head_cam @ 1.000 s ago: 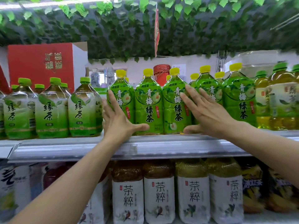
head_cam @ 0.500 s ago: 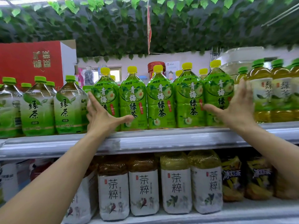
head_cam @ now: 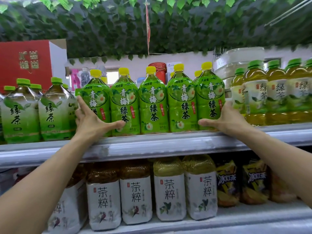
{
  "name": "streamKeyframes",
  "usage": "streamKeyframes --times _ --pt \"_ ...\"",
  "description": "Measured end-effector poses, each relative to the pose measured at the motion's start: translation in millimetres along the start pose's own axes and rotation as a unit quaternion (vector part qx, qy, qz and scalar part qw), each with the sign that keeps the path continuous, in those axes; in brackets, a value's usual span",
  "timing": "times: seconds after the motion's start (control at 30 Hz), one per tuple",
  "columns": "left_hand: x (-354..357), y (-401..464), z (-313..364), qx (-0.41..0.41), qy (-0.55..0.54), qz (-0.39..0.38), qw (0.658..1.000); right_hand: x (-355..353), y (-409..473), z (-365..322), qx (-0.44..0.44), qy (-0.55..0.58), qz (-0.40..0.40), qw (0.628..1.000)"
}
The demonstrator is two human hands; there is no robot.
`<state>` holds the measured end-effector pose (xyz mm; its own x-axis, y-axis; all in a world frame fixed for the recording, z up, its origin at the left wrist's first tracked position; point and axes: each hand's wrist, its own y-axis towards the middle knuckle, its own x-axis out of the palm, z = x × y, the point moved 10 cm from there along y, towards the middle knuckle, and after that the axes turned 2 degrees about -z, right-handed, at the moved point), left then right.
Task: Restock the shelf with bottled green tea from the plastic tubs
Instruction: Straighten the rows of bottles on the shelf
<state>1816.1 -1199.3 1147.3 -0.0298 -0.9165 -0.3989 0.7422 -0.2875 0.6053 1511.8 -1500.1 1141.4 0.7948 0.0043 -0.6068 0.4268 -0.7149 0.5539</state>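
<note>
Several bright green tea bottles with yellow caps (head_cam: 153, 105) stand in a tight row on the upper shelf (head_cam: 152, 144). My left hand (head_cam: 91, 122) lies against the leftmost bottle (head_cam: 96, 98), fingers straight along its left side and thumb stretched across the front to the second bottle. My right hand (head_cam: 226, 119) presses the rightmost bottle (head_cam: 210, 98), thumb across its base and fingers round its right side. The row sits squeezed between both hands. No plastic tub is in view.
Paler green-capped tea bottles (head_cam: 55, 114) crowd the left of the row, and yellow tea bottles with green caps (head_cam: 273, 97) stand on the right. White-labelled tea bottles (head_cam: 135, 200) fill the lower shelf. A red box (head_cam: 25, 63) stands at back left. Artificial leaves hang overhead.
My right hand slid from the front of the middle bottles to the rightmost bottle's side. My left hand stayed at the left end. The view has moved closer to the shelf.
</note>
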Motion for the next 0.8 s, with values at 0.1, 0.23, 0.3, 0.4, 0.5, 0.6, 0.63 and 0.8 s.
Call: streamKeyframes --times 0.1,0.23,0.3,0.4,0.5,0.6,0.63,0.8 --pt "-0.8 -3.6 -0.4 -0.001 0.002 -0.004 1.0 -1.1 -3.7 -0.1 -0.002 0.009 -0.012 1.0" --pt "12.8 -32.3 54.5 0.146 0.139 0.096 0.975 1.2 1.7 10.1 0.009 0.043 -0.061 0.997" --pt "50.1 -61.0 115.3 0.311 0.193 0.105 0.925 0.4 7.0 14.8 0.004 0.05 -0.07 0.996" --pt "112.4 -87.7 176.4 0.457 0.231 0.003 0.859 1.6 11.8 17.0 -0.015 0.051 -0.074 0.996" --pt "143.4 -81.6 183.1 0.464 0.304 -0.047 0.831 3.0 11.7 17.4 -0.021 0.049 -0.073 0.996" --pt "151.3 -73.4 178.5 0.449 0.303 -0.056 0.838 5.4 14.4 19.2 -0.027 0.061 -0.074 0.995" --pt "151.7 -72.4 178.6 0.447 0.301 -0.053 0.841 5.8 15.8 19.8 -0.028 0.06 -0.072 0.995" --pt "150.6 -72.8 183.1 0.433 0.31 -0.043 0.845 7.0 19.3 18.9 -0.029 0.058 -0.068 0.996"
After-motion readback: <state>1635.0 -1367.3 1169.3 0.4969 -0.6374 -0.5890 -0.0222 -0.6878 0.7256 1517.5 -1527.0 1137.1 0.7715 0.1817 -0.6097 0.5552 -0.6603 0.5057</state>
